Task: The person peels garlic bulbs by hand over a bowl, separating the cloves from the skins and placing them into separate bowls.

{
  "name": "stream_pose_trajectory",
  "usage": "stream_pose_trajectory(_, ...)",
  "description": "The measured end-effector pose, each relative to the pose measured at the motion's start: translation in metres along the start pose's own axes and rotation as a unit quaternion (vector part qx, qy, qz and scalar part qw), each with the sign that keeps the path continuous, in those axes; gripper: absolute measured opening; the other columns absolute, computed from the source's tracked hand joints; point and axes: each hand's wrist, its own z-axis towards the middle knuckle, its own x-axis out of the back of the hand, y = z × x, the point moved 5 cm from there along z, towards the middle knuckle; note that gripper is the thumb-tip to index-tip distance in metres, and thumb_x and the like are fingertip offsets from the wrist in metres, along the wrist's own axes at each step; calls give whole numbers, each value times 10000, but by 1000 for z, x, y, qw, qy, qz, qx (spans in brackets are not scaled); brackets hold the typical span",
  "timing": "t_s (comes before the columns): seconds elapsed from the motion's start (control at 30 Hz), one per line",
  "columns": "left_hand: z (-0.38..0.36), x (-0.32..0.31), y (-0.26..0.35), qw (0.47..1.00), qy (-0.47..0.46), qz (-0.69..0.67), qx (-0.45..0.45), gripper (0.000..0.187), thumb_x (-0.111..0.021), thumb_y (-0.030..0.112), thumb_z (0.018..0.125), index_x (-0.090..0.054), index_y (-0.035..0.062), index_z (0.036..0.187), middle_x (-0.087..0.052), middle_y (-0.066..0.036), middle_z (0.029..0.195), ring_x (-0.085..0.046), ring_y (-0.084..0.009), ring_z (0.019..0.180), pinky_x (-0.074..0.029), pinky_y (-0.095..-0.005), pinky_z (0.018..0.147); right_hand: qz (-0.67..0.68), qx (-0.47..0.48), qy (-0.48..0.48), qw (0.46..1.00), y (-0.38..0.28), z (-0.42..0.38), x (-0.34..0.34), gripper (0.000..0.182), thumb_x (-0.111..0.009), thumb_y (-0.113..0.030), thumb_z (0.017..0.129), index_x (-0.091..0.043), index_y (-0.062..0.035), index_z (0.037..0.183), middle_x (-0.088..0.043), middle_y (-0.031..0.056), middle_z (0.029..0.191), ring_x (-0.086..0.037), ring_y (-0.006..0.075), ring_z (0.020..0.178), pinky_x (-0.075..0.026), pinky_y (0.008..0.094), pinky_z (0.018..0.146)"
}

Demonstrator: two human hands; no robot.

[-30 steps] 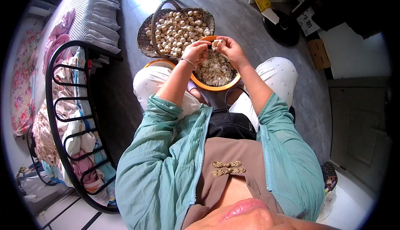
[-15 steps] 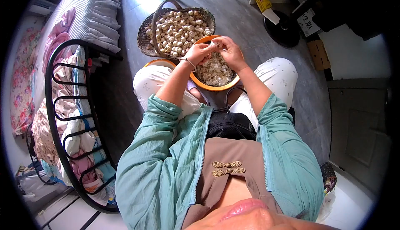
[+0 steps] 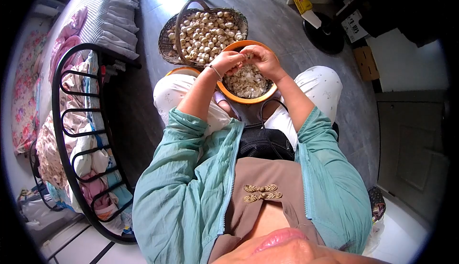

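Note:
An orange-rimmed bowl (image 3: 233, 98) holding pale, papery peelings (image 3: 248, 82) stands between my knees. Over its upper left part, my left hand (image 3: 228, 63) has its fingers closed and drawn together. My right hand (image 3: 263, 61) is bent towards it with fingers pinched, and the fingertips of both meet. Whatever lies between them is small and mostly hidden by the fingers. Just beyond the bowl, a wicker basket (image 3: 168, 53) with an arched handle is full of whitish, bulb-like pieces (image 3: 205, 32).
Part of another orange-rimmed container (image 3: 184, 70) shows beside my left knee. A black metal bed frame (image 3: 60, 120) with bedding stands at the left. A round black base (image 3: 322, 34) and a cardboard box (image 3: 366, 63) are at the upper right.
My right hand has turned and lowered slightly, its fingers more curled over. My left hand has barely shifted.

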Motion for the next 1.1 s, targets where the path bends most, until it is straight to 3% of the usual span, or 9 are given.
stream_pose_trajectory(0.1, -7, -3, 3, 1000, 13, 11, 15, 183, -519, 220, 829, -587, 54, 867, -508, -6, 630, -408, -64, 427, -273, -199, 351, 4, -7, -1, 1000, -5, -1, 0, 258, -586, 57, 767, -588, -25, 1012, -592, 47, 999, -570, 157, 921, -468, 260, 814)
stream_pose_trajectory(0.17, -8, -4, 5, 1000, 22, 2, 12, 180, -514, 212, 822, -586, 57, 877, -507, -6, 630, -406, -68, 424, -273, -202, 350, 149, -63, 23, 987, 4, 0, 2, 243, -584, 33, 799, -567, -11, 1037, -579, 43, 1019, -576, 143, 915, -469, 249, 819)
stream_pose_trajectory(0.27, -5, -5, 5, 999, 8, -28, 13, 166, -512, 172, 799, -582, 59, 898, -510, -12, 636, -414, -73, 435, -279, -200, 359, 192, -110, 55, 974, 11, 1, 6, 245, -549, -24, 858, -507, -4, 1098, -570, 63, 1026, -583, 147, 924, -475, 249, 833)
stream_pose_trajectory(0.37, -7, -12, 11, 990, -44, -125, -43, 181, -502, 139, 800, -569, 72, 954, -538, -19, 662, -448, -72, 468, -296, -193, 371, 346, -173, 114, 915, 19, -2, 10, 277, -473, -50, 906, -425, -9, 1176, -553, 115, 1055, -557, 188, 1002, -453, 304, 913)
stream_pose_trajectory(0.57, -10, -18, 16, 976, -108, -186, -48, 185, -480, 211, 842, -550, 91, 965, -535, -27, 693, -440, -84, 479, -296, -180, 373, 407, -181, 97, 890, 19, -1, 15, 288, -475, -98, 916, -402, -22, 1184, -566, 119, 1044, -566, 187, 988, -468, 300, 889)
stream_pose_trajectory(0.77, -9, -18, 12, 953, -103, -283, -6, 245, -468, 343, 897, -539, 110, 867, -540, -25, 717, -478, -101, 550, -297, -157, 353, 295, -203, 104, 928, 16, -2, 15, 292, -507, -108, 904, -443, -45, 1182, -568, 75, 1078, -550, 137, 995, -451, 261, 889)
stream_pose_trajectory(0.9, 0, -6, 3, 954, -57, -293, -1, 165, -537, 245, 842, -523, 82, 816, -540, -37, 748, -481, -106, 569, -281, -157, 348, 307, -180, 95, 930, 15, -1, 11, 321, -521, -100, 896, -454, -46, 1205, -568, 60, 1080, -542, 122, 988, -445, 254, 885)
stream_pose_trajectory(1.03, 1, -3, 3, 949, -78, -306, -5, 130, -554, 196, 814, -528, 69, 820, -537, -40, 749, -481, -103, 579, -276, -163, 352, 213, -157, 75, 961, 14, -1, 9, 325, -554, -80, 873, -485, -34, 1187, -566, 22, 1008, -539, 95, 916, -448, 237, 843)
stream_pose_trajectory(1.1, 0, 5, 4, 965, -16, -261, -19, 152, -564, 216, 829, -544, 67, 847, -532, -26, 720, -480, -103, 570, -272, -170, 357, 184, -157, 77, 967, 13, -2, 9, 303, -576, -72, 859, -514, -30, 1153, -568, 9, 974, -535, 78, 883, -450, 221, 808)
